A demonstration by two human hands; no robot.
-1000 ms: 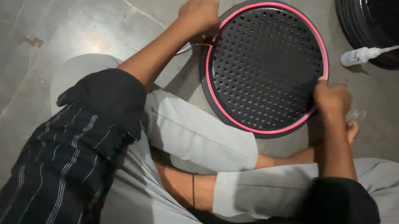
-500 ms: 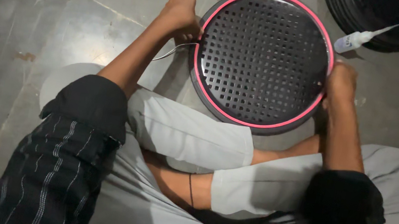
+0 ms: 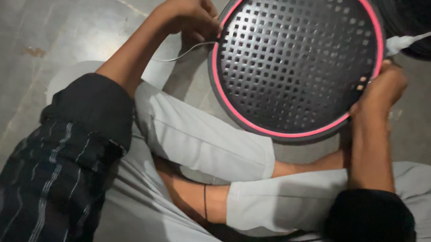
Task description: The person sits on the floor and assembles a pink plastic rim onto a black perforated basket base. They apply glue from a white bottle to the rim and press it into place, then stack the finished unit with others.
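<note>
since 1 second ago the perforated black disc with pink rim (image 3: 297, 58) sits higher in view; left hand (image 3: 193, 14) pinches its 9 o'clock edge by a thin white cord (image 3: 180, 55), right hand (image 3: 383, 88) grips 3 o'clock, so the rim work continues.

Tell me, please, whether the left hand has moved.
Yes: the left hand slid down the pink rim toward the person, judged against the white bottle.

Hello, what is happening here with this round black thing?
A person sits cross-legged on the floor with a round black perforated disc rimmed in pink. The left hand pinches a thin pale cord at its left edge; the right hand grips the right edge. A white nozzle bottle lies beside it.
</note>
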